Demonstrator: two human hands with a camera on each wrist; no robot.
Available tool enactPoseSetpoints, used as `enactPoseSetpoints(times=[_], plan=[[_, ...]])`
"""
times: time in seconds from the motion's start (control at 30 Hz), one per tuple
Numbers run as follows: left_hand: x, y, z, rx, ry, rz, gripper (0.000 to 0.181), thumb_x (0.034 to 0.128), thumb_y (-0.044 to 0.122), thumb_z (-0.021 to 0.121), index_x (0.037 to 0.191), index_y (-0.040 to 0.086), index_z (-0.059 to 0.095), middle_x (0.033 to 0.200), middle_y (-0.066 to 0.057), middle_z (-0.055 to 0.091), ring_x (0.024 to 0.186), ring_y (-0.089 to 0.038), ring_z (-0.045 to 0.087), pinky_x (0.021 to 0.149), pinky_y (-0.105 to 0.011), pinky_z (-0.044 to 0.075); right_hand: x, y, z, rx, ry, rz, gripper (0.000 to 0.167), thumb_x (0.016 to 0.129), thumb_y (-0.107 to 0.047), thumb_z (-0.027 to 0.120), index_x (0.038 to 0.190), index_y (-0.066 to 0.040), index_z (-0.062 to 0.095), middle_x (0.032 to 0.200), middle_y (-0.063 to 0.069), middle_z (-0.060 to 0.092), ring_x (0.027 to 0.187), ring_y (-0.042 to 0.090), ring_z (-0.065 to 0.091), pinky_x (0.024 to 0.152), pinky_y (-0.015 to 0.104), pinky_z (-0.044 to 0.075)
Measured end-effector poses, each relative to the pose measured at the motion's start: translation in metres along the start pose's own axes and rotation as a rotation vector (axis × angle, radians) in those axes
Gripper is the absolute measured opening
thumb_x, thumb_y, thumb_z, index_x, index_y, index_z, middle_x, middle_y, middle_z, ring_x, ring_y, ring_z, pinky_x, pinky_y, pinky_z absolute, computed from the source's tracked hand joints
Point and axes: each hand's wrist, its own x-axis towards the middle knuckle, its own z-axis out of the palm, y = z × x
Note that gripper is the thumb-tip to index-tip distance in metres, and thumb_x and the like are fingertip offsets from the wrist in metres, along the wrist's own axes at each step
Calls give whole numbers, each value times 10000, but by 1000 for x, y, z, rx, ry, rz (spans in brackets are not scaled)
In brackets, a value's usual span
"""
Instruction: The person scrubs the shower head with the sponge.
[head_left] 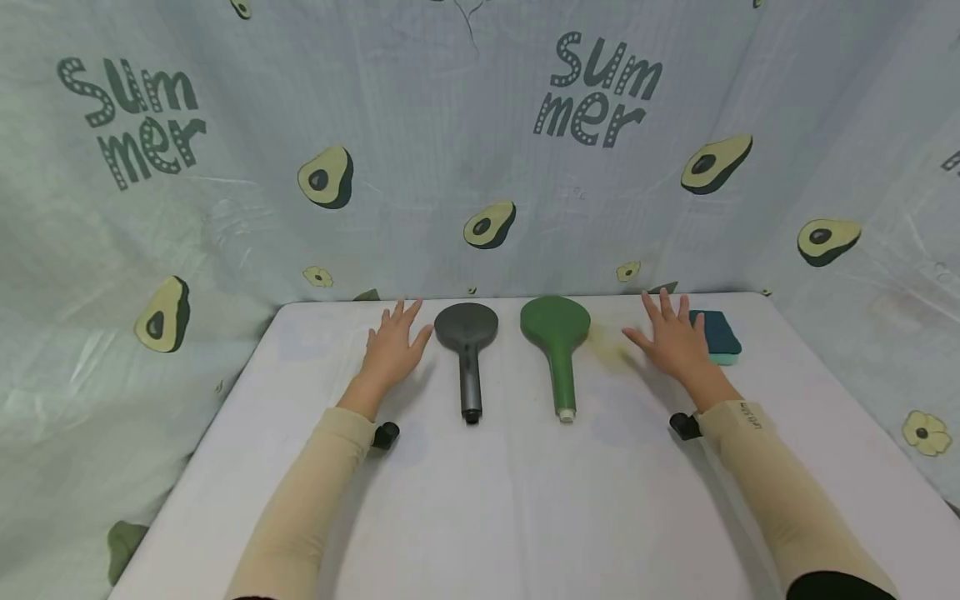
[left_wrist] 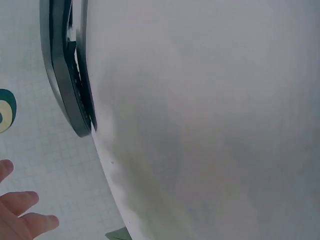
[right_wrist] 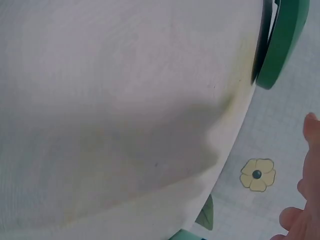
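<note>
Fingers spread, my left hand (head_left: 392,350) is held over the far left of the white table, left of a dark grey shower head (head_left: 467,325). To the right of that one lies a green shower head (head_left: 555,319) with a pale end on its handle. Both have round heads toward the far edge and handles toward me. My right hand (head_left: 677,340), also with spread fingers, is over the far right, beside a dark teal and mint sponge-like block (head_left: 717,333) that it partly hides. Neither hand holds anything. Each wrist view shows only some fingertips and one shower head's edge.
The white table (head_left: 517,500) ends at a hanging cloth (head_left: 420,125) printed with avocados and lettering, which also runs along the sides. A small black device (head_left: 386,435) sits at the left wrist, and another black device (head_left: 685,426) at the right.
</note>
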Motion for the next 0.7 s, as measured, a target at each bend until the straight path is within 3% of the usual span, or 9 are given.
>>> enactPoseSetpoints(times=[0.17, 0.33, 0.47, 0.7], plan=[[-3, 6, 3, -123, -18, 13, 618, 1085, 376, 498, 1610, 99, 328, 1619, -229, 311, 1475, -457, 286, 1165, -618, 241, -1, 8, -2, 11, -22, 27, 849, 1058, -482, 520, 1640, -36, 92, 1656, 295, -23, 1485, 538, -112, 1124, 737, -28], [-4, 11, 3, -260, -29, -15, 569, 1089, 385, 503, 1567, 89, 422, 1537, -211, 459, 1383, -423, 462, 1118, -553, 369, -4, 19, -1, 16, -33, 57, 848, 1070, -502, 476, 1638, -36, 53, 1646, 312, -46, 1471, 572, -97, 1121, 739, -32], [-6, 15, 1, -409, -78, -76, 542, 1105, 378, 463, 1543, 59, 452, 1504, -206, 502, 1337, -397, 522, 1081, -525, 424, -7, 29, -2, 27, -31, 71, 800, 1089, -483, 432, 1641, -52, 45, 1634, 333, -56, 1456, 596, -104, 1111, 754, -28], [-8, 22, 2, -760, -212, -203, 581, 1113, 340, 449, 1546, -42, 383, 1511, -266, 463, 1310, -422, 540, 1030, -492, 483, -8, 45, -3, 35, -37, 94, 747, 1105, -449, 395, 1637, -42, 63, 1618, 369, -24, 1430, 641, -94, 1079, 796, 17]])
